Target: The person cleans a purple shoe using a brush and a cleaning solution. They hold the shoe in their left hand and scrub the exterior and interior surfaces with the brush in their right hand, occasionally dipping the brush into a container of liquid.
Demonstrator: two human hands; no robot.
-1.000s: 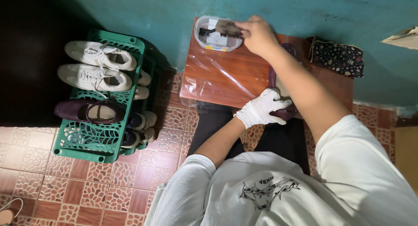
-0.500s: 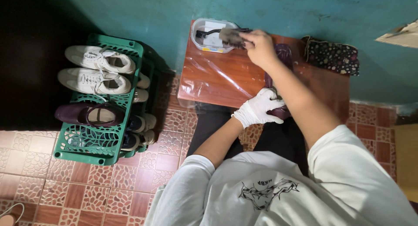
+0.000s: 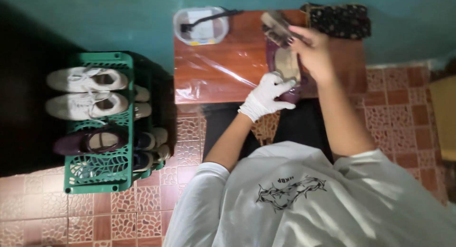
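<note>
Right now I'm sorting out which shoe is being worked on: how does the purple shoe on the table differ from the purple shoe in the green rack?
The purple shoe on the table lies lengthwise away from the person, with the gloved left hand on it and the bare right hand holding a brush over it. The purple shoe in the green rack lies sideways, untouched, below two white sneakers. Both are dark purple with pale insoles.

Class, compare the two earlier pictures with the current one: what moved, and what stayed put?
The bare right hand came back from the clear plastic tub with the bristled brush, bringing it over the dark purple shoe. The white-gloved left hand still grips that shoe. A black-handled brush remains in the tub.
</note>
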